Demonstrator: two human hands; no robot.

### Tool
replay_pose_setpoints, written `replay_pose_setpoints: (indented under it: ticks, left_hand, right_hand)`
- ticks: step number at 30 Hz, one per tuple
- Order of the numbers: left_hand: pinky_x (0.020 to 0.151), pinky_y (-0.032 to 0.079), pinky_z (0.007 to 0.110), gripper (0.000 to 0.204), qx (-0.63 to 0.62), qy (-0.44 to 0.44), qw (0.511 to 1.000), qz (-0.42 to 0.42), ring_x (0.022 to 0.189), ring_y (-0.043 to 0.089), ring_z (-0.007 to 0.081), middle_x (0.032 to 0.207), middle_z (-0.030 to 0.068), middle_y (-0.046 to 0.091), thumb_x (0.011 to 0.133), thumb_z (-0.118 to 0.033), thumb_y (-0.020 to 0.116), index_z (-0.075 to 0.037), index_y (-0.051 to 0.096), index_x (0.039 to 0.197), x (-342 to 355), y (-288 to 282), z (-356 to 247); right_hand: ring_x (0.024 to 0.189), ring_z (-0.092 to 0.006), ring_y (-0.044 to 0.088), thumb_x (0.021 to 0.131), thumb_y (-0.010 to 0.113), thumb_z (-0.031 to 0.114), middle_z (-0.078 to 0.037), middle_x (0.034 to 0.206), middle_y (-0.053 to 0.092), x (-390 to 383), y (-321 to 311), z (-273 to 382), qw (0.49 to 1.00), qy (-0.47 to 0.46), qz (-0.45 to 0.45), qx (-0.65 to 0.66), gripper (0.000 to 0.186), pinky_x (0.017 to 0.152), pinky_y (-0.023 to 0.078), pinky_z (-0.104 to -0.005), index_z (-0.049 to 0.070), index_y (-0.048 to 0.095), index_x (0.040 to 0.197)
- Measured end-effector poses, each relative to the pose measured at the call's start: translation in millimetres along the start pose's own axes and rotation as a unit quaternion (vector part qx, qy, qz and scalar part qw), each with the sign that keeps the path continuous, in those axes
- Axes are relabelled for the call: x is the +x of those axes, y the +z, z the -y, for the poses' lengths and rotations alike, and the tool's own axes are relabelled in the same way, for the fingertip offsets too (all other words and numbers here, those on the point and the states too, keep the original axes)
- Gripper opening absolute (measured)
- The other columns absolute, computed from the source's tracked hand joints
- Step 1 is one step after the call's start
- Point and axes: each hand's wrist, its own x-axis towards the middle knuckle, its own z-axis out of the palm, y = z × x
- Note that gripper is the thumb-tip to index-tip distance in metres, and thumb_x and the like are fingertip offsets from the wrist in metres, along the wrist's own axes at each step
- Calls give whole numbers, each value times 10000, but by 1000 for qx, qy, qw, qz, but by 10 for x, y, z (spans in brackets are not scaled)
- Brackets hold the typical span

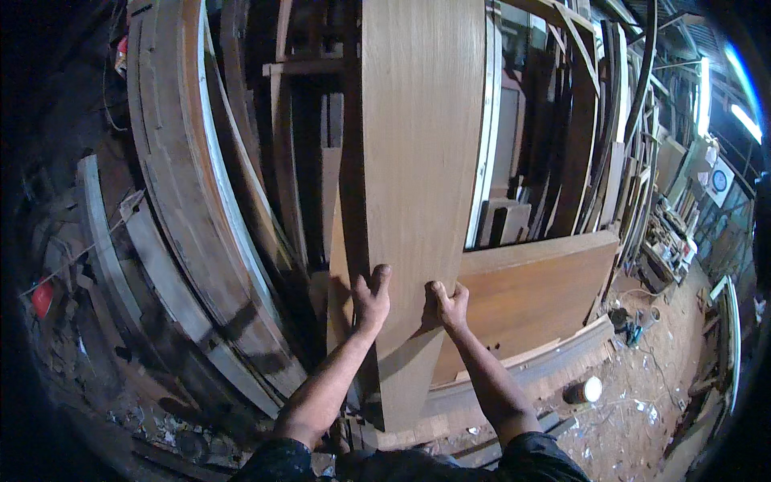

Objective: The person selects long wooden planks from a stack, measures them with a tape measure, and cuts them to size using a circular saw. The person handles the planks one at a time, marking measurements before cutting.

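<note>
A tall, light brown wooden board (pixel 422 161) stands nearly upright in front of me, its lower end close to the floor. My left hand (pixel 373 299) grips its left edge, thumb pointing up along the front face. On the opposite edge, slightly lower, my right hand (pixel 450 305) is closed with its thumb resting on the face. The fingers of both hands are partly hidden behind the board's edges. Behind it to the right leans a wide, reddish-brown wooden panel (pixel 538 285) lying on its long side.
Long planks (pixel 173 161) lean in rows on the left. More timber and frames stand behind the board. On the dirt floor at right are a white-topped can (pixel 591 390), a green power tool (pixel 634 333) and scraps. A white-edged frame piece (pixel 732 345) lies at far right.
</note>
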Motion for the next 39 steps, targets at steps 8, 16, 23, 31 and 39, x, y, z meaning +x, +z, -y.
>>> replay_pose_setpoints:
  ticks: [8,16,23,31,39]
  left_hand:
    - [763,500,346,508,52,47,998,-7,840,646,206,892,111,709,955,-462,674,44,643,960,359,9,-326]
    - [925,510,362,670,-5,-44,997,62,1051,663,263,1133,211,685,987,-416,636,98,431,1364,815,300,785]
    - [1106,389,431,702,39,-31,994,94,1357,431,372,1450,300,431,982,-355,643,42,357,1485,1123,493,1602]
    - [938,513,372,646,46,-22,982,179,1154,564,271,1348,202,531,951,-290,699,-44,422,1480,1255,51,1292]
    - [1004,430,441,406,172,133,949,-230,1136,579,329,1206,203,617,988,-262,614,-22,560,1311,2464,-2872,1011]
  right_hand:
    - [637,-142,512,886,736,447,-84,662,608,201,294,377,999,-2,-45,-6,538,563,434,-364,-55,584,767]
    - [775,-285,580,893,708,525,-217,851,610,391,681,266,969,-7,-152,-193,636,705,463,-425,-94,559,872]
    - [976,-389,613,903,693,511,-270,1039,629,624,841,74,974,24,-107,-196,678,882,485,-452,-97,597,1189]
    - [1096,-383,575,954,659,441,-242,1122,597,619,859,-91,972,34,-132,-192,633,996,442,-433,-84,546,1289]
    - [1198,-364,520,943,696,266,-226,1236,548,224,2107,1194,950,-266,-92,-135,462,1032,422,-440,-15,542,1276]
